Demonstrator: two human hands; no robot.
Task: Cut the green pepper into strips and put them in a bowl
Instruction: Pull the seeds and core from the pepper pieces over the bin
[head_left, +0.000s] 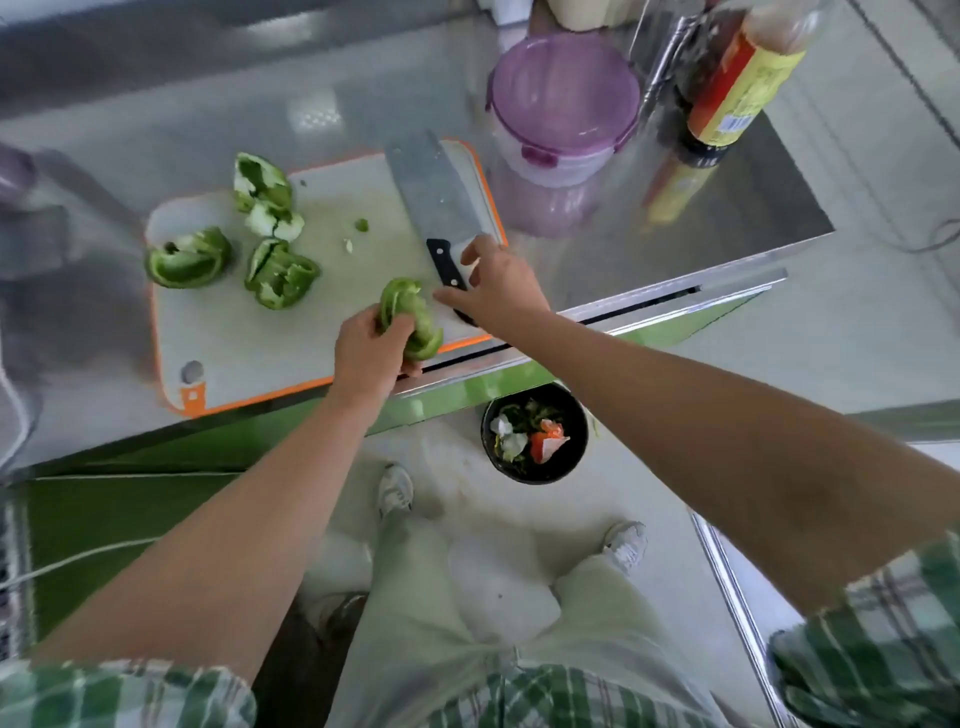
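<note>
Steel counter (363, 93) with a white, orange-edged board (249, 332) across the middle left of the frame.

The left hand (369, 353) grips one green pepper piece (408, 322) at the board's lower right edge, fingers curled round it. Three more pepper chunks (280, 273) lie on the board's upper left, well apart from the held one. A cleaver (436, 192) lies flat along the board's right side. The right hand (496, 286) is over its black handle, fingers spread, thumb and forefinger either side of it, not closed round it. A purple-lidded tub (563, 104) and a bottle (737, 88) stand at upper right. A black bin (574, 462) with scraps sits on the floor below.
</note>
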